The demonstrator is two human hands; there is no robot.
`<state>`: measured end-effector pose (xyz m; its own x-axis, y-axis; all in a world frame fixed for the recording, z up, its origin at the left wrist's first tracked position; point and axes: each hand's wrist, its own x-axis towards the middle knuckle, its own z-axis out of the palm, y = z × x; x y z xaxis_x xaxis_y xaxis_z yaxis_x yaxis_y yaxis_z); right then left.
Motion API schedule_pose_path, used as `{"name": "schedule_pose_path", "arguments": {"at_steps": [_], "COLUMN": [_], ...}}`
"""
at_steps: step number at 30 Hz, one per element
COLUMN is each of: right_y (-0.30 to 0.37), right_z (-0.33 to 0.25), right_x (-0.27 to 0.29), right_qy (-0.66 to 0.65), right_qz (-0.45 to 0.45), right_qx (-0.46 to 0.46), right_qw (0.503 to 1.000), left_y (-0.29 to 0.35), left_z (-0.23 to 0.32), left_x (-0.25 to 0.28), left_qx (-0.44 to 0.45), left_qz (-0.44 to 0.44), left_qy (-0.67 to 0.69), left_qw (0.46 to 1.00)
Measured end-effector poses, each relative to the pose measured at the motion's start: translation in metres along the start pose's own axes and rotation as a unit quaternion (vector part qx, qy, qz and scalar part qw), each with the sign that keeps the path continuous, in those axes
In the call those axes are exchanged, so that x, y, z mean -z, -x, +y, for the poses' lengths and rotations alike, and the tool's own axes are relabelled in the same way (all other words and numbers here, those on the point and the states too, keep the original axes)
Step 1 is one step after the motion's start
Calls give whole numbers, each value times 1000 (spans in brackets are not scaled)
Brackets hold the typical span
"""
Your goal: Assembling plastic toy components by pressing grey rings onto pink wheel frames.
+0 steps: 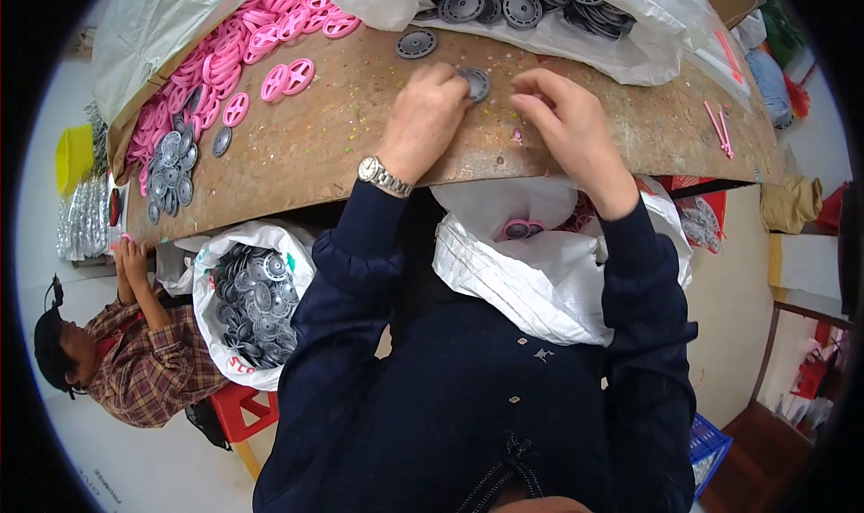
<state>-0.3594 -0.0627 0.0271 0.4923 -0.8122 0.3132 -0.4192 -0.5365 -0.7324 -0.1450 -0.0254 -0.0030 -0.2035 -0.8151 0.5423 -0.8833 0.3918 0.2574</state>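
My left hand (427,115), with a watch at its wrist, is closed over the table near its front edge. Its fingertips grip the rim of a round grey plastic wheel disc (476,85). To the right of that disc, my right hand (569,121) is held apart from it, thumb and fingers loosely curved with nothing seen between them. Another grey wheel disc (416,43) lies flat just beyond my left hand. Two pink spoked wheel rings (288,79) rest together farther left.
A heap of pink rings (211,67) and a pile of grey discs (171,173) cover the table's left. More grey discs (522,9) fill a plastic bag at the back. Below hang a sack of discs (256,306) and a white sack (526,279). A co-worker (135,360) sits left.
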Motion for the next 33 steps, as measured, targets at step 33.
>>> {"name": "schedule_pose_path", "arguments": {"at_steps": [33], "right_y": [-22], "right_z": [3], "right_x": [-25], "right_qy": [143], "right_qz": [-45], "right_qx": [-33], "right_qw": [988], "left_y": [48], "left_z": [-33], "left_x": [59], "left_qx": [116], "left_qz": [-43], "left_qy": [71], "left_qw": [990]}}
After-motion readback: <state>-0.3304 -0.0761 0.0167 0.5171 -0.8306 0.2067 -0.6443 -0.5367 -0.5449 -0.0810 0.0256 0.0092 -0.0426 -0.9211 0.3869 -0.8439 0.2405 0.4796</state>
